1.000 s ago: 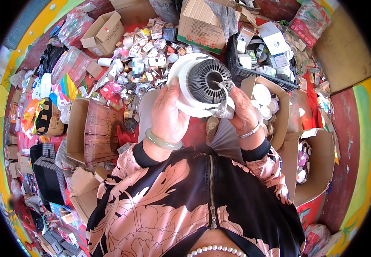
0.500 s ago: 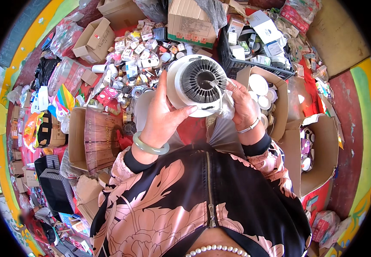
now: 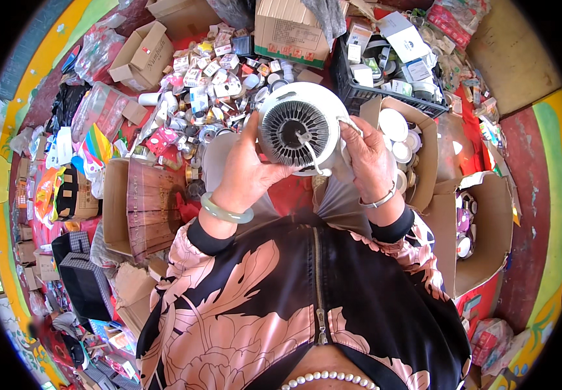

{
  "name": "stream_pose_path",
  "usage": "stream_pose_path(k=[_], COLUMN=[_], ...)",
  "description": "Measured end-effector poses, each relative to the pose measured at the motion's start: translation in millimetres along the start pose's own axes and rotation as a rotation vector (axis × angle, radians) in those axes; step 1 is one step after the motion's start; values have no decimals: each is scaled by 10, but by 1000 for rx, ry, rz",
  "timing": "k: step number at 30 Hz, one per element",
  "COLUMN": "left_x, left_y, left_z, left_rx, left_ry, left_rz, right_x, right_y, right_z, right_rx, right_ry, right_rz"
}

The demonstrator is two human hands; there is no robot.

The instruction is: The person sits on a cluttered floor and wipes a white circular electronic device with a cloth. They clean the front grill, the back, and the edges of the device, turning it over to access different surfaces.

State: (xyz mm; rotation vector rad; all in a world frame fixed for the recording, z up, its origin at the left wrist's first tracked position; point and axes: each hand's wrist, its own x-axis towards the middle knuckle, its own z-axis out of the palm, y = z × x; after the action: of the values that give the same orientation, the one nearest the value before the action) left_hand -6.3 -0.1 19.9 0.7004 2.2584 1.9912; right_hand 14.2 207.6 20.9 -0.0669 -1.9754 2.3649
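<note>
Small boxes (image 3: pixel 219 71) and a brown cardboard carton (image 3: pixel 297 32) crowd the red floor (image 3: pixel 291 198) beside a painted wall (image 3: pixel 531 149). Held up before the person's chest is a round white downlight (image 3: pixel 310 120), its dark heat sink (image 3: pixel 294 114) ringed with thin radial fins, a glossy white cable (image 3: pixel 312 156) hanging out. The left hand (image 3: pixel 245 159) clasps its side; the right hand (image 3: pixel 370 159) grips its rim.

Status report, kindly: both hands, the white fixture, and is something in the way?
Left hand grips round white fixture; right hand at its right edge, exact grip unclear. Finned dark core facing camera, pale cord emerging from centre. No obstruction visible.
</note>
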Motion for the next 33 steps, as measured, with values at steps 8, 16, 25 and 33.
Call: stream_pose_path(k=[8, 16, 25, 33], left_x=[-31, -16, -54, -31], left_y=[171, -61, 189, 171], left_z=[-5, 27, 5, 216], left_rx=[-148, -16, -452, -719], left_ry=[-35, -32, 8, 126], left_rz=[-138, -28, -323, -251], right_x=[34, -31, 78, 65], right_y=[101, 84, 415, 461], right_z=[-26, -63, -168, -103], right_rx=[298, -97, 447, 514], right_ry=[57, 27, 15, 23], right_rz=[118, 53, 221, 215])
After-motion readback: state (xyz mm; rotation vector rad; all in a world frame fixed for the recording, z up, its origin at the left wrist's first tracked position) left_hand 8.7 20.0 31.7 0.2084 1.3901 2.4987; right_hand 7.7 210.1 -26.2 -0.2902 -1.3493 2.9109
